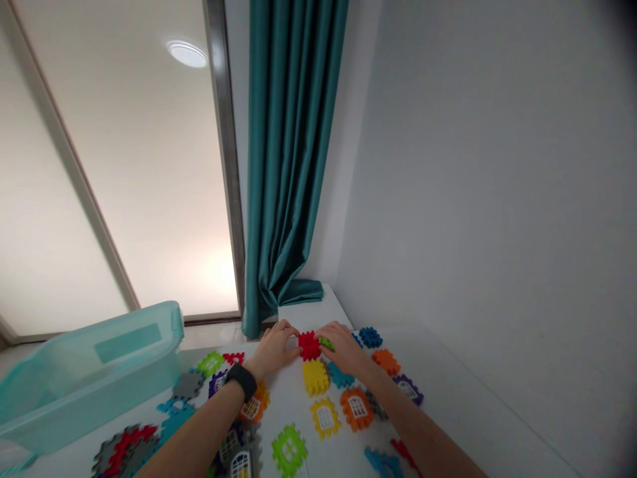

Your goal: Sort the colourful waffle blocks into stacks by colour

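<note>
Step in hand, judged: 2-handed handling of the red piece (309,346). It sits between your hands over the tabletop (333,459), just beyond the yellow piece (315,378); whether it rests there or is raised, you cannot tell.

Grip: your left hand (273,350) pinches the red piece at its left side. Your right hand (342,348) grasps the green piece (326,343), close against the red piece's right side; any interlock is unclear.

Next move, judged: calls for steady fingertips and aligned teeth.

Pose: 2 forearms reach forward and converge; wrists low, fingers curled inward, left wrist wearing a watch (242,382).
</note>
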Demonstrator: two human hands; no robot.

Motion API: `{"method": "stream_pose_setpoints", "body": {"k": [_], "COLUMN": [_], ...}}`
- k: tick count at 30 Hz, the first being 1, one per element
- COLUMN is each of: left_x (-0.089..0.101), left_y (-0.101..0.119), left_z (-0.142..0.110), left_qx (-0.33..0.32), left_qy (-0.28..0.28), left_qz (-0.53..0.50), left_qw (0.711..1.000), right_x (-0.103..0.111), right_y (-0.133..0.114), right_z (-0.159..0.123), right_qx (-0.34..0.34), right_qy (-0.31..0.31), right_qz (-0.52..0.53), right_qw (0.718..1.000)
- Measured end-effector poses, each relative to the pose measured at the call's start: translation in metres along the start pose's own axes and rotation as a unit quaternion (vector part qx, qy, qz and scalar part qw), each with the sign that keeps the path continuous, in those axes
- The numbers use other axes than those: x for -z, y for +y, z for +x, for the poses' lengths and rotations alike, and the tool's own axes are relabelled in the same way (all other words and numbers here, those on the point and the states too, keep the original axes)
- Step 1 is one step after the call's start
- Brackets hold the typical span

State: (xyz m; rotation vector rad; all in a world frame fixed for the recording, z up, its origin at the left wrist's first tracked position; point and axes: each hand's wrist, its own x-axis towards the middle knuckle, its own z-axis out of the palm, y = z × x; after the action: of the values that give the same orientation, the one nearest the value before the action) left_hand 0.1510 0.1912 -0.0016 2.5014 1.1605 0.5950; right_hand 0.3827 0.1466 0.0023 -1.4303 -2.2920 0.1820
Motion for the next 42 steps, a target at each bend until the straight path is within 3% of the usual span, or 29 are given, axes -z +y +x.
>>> {"method": "stream_pose_setpoints", "body": {"k": [11, 21, 30, 42], "left_x": [-0.002, 0.009, 0.03, 0.055], "left_y": [0.001, 0.001, 0.008, 0.011], "left_z": [-0.003, -0.011, -0.036, -0.093], "left_qx": [0.007, 0.021, 0.005, -0.005], "left_qy": [-0.01, -0.003, 0.0, 0.0], "left_qz": [0.0, 0.024, 0.049, 0.091], "left_qw": [1.0, 0.999, 0.999, 0.996], "right_x": [-0.006, 0.0, 0.012, -0.004], "right_y": [0.003, -0.003, -0.043, -0.088], "right_z": [0.0, -0.004, -0.009, -0.025], "right_qx": [-0.009, 0.006, 0.06, 0.101], "right_qy": [-0.006, 0.015, 0.026, 0.029], "right_qz": [0.001, -0.009, -0.017, -0.028], "right_qw": [1.0, 1.0, 0.998, 0.994]}}
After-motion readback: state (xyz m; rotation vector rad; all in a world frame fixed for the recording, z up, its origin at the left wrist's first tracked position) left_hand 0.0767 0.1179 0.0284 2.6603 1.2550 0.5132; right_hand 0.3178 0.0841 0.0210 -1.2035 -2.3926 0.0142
